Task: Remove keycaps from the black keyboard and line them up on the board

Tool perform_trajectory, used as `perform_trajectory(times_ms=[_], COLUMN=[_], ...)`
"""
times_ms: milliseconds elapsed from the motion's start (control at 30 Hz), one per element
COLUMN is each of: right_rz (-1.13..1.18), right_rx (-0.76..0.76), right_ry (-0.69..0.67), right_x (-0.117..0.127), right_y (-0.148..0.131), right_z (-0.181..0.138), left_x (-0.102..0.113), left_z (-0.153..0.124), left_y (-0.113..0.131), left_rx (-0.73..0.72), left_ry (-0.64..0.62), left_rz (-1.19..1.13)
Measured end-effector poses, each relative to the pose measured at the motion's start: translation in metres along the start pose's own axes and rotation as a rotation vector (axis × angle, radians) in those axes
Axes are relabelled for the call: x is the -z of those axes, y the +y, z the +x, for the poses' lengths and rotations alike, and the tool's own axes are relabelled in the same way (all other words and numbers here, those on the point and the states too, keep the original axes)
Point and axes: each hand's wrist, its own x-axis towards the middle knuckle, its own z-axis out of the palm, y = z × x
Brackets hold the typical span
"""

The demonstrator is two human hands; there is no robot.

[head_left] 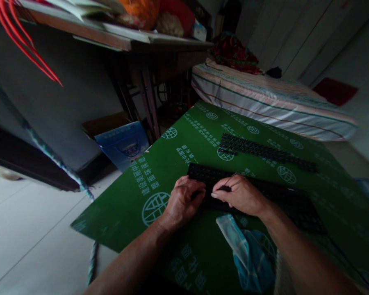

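Note:
A black keyboard (279, 196) lies at a slant on the green board. My left hand (184, 198) is curled over the keyboard's left end, thumb and fingers closed on its edge. Just to the right, my right hand (238, 192) is held over the keyboard with thumb and forefinger pinched together. A small dark thing shows by those fingers, too dim to name. Beyond the keyboard, rows of loose black keycaps (264, 151) are laid out on the board. A blue-green checked cloth (249, 254) lies crumpled between my forearms.
The green board (117, 221) bears pale printed lettering and globe marks. Left of it are a blue bag (123, 141) and a twisted cord (52, 151). A cluttered table (117, 39) stands behind, with a bed (273, 102) at the back right. A cable trails from the keyboard's right end.

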Motion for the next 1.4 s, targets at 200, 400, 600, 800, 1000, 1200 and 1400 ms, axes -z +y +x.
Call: perform_trajectory(times_ms=[200, 400, 600, 800, 1000, 1200, 1400], right_rz=[-0.03, -0.034, 0.011, -0.039, -0.198, -0.243, -0.154], right_rx=[-0.022, -0.033, -0.064, -0.13, -0.124, -0.104, -0.053], right_ry=[-0.034, -0.036, 0.048, 0.277, 0.404, 0.505, 0.615], right_x=[-0.002, -0.003, -0.009, -0.029, -0.044, -0.052, -0.058], right_y=[0.002, 0.005, 0.006, 0.006, 0.011, 0.009, 0.01], right_z=[0.006, 0.009, 0.007, 0.001, -0.004, -0.004, -0.003], left_x=[0.001, 0.0, 0.0, 0.001, -0.003, -0.014, -0.016], left_z=[0.0, 0.0, 0.0, 0.002, 0.014, 0.016, 0.017], left_y=[0.0, -0.001, 0.001, 0.014, 0.028, 0.021, 0.017], left_rx=[0.01, 0.011, -0.023, -0.062, -0.024, -0.009, 0.028], left_ry=[-0.015, -0.009, -0.028, -0.106, -0.102, -0.128, -0.145], left_rz=[0.003, 0.004, 0.02, 0.122, 0.199, 0.172, 0.217])
